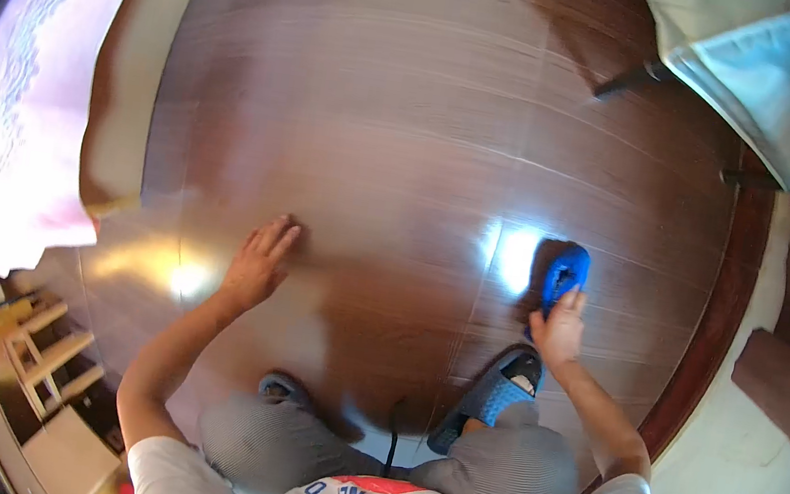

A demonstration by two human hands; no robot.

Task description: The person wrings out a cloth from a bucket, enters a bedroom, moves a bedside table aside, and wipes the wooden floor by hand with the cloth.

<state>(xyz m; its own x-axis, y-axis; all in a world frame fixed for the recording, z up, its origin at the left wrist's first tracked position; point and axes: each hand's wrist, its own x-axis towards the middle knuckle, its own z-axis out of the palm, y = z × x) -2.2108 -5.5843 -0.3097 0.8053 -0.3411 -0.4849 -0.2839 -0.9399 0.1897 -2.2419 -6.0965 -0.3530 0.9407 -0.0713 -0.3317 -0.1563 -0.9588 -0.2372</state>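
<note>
My right hand grips the near end of a bright blue shoe-like item, which is held at the right above the brown floor. A dark opening shows in its upper side. My left hand is at the centre left, over the floor, with its fingers extended and nothing in it. Below my right hand, a blue slipper is on my foot. Another slipper shows in part by my other knee.
Glossy brown floor spreads ahead. A pink cloth hangs at the left, over a wooden stool lower down. At the upper right stands a cloth-covered piece of furniture with dark legs. A pale wall borders the right.
</note>
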